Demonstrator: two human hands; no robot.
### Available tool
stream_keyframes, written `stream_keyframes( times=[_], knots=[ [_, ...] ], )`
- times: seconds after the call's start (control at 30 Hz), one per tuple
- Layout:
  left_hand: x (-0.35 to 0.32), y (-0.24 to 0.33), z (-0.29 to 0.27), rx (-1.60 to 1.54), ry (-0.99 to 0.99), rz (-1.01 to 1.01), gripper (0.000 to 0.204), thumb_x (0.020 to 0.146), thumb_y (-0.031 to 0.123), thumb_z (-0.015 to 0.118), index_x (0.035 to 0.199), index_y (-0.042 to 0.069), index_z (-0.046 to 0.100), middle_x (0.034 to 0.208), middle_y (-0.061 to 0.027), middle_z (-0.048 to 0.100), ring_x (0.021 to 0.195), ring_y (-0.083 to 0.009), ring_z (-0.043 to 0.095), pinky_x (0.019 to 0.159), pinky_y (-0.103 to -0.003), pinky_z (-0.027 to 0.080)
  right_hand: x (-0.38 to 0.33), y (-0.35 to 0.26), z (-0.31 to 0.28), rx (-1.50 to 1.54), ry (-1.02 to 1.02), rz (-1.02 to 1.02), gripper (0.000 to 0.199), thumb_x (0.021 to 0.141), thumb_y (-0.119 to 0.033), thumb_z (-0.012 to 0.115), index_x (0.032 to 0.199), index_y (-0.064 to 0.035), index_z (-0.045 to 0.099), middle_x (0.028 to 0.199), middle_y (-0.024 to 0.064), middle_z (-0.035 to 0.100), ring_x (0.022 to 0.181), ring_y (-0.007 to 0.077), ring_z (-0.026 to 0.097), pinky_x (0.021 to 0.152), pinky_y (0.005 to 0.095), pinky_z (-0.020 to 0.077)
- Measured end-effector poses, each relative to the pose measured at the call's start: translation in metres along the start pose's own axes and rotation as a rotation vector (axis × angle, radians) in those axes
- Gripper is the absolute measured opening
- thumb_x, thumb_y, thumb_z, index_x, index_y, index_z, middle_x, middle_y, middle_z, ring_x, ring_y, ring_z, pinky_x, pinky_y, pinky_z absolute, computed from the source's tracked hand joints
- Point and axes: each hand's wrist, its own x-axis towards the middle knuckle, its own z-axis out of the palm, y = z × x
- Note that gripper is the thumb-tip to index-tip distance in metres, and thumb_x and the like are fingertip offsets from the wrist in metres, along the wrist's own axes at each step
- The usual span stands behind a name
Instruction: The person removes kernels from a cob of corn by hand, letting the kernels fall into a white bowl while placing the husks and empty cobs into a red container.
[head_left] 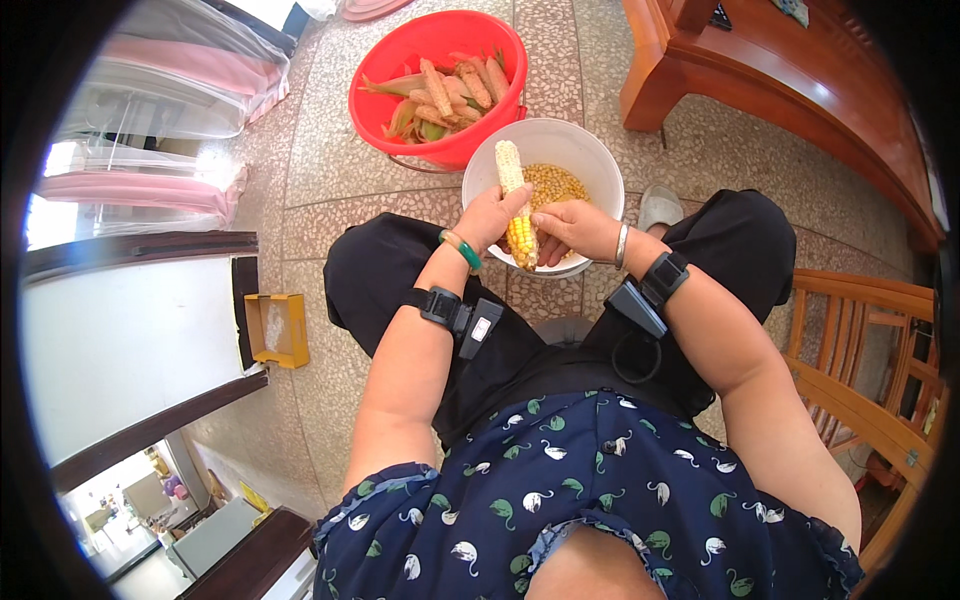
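A corn cob (509,168) stands tilted in my left hand (488,217), whose fingers are wrapped round its middle. Its far part is bare and pale, while yellow kernels still cover the near part. My right hand (578,229) is closed against the kernel-covered side, with the thumb pressed on it; whether loose kernels lie under those fingers is hidden. Both hands are over a white bucket (606,170) between my knees. Loose yellow kernels (556,183) lie in the bottom of that bucket, partly covered by my hands.
Beyond the white bucket, a red bucket (375,60) holds several stripped cobs (436,88) and husks. A wooden table (690,75) stands at the far right, a wooden chair (850,365) at the right. On the speckled floor at left sits a yellow box (292,330).
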Motion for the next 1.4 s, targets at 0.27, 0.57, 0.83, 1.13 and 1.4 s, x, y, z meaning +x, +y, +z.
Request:
stream_keyframes(
  times=[0.27, 0.57, 0.83, 1.13, 1.4],
  knots=[
    [-0.006, 0.000, 0.004, 0.086, -0.085, -0.016, 0.036, 0.086, 0.034, 0.049, 0.098, 0.000, 0.050, 0.070, -0.0042, 0.056, 0.053, -0.0108, 0.054, 0.043, -0.023, 0.042, -0.002, 0.008, 0.009, -0.177, 0.075, -0.046, 0.032, 0.092, -0.023, 0.033, 0.083, 0.0029, 0.050, 0.069, 0.0136, 0.060, 0.059, 0.0198, 0.062, 0.052, 0.0272, 0.0514],
    [-0.004, -0.006, 0.010, 0.202, 0.026, 0.100, 0.039, 0.084, 0.034, 0.050, 0.097, -0.002, 0.050, 0.069, -0.0060, 0.056, 0.050, -0.0121, 0.055, 0.040, -0.025, 0.044, 0.007, 0.017, 0.014, -0.230, 0.239, -0.044, 0.030, 0.090, -0.019, 0.032, 0.082, 0.0029, 0.050, 0.068, 0.0165, 0.058, 0.053, 0.0242, 0.061, 0.049, 0.0309, 0.0507],
    [-0.012, 0.007, 0.012, 0.225, 0.130, 0.094, 0.040, 0.082, 0.035, 0.053, 0.092, -0.004, 0.051, 0.067, -0.0085, 0.057, 0.047, -0.0140, 0.055, 0.036, -0.025, 0.042, 0.003, 0.006, 0.008, 0.288, 0.156, 0.139, 0.030, 0.090, -0.025, 0.038, 0.088, 0.0030, 0.050, 0.073, 0.0140, 0.056, 0.059, 0.0220, 0.059, 0.057, 0.0312, 0.0528],
    [-0.008, 0.003, 0.011, 0.285, 0.167, 0.075, 0.043, 0.081, 0.037, 0.055, 0.093, -0.004, 0.051, 0.067, -0.0093, 0.057, 0.045, -0.0144, 0.054, 0.035, -0.026, 0.043, 0.008, 0.014, 0.002, 0.046, 0.086, 0.131, 0.037, 0.091, -0.029, 0.038, 0.093, 0.0049, 0.051, 0.081, 0.0133, 0.056, 0.070, 0.0202, 0.060, 0.062, 0.0295, 0.0516],
    [-0.009, 0.004, 0.007, 0.228, 0.168, 0.093, 0.048, 0.079, 0.038, 0.056, 0.098, -0.005, 0.051, 0.072, -0.0120, 0.059, 0.047, -0.0169, 0.057, 0.034, -0.026, 0.044, -0.028, -0.022, -0.056, 0.294, 0.551, -0.092, 0.024, 0.087, -0.017, 0.045, 0.094, 0.0033, 0.055, 0.079, 0.0094, 0.059, 0.067, 0.0154, 0.058, 0.061, 0.0270, 0.0502]
  ],
)
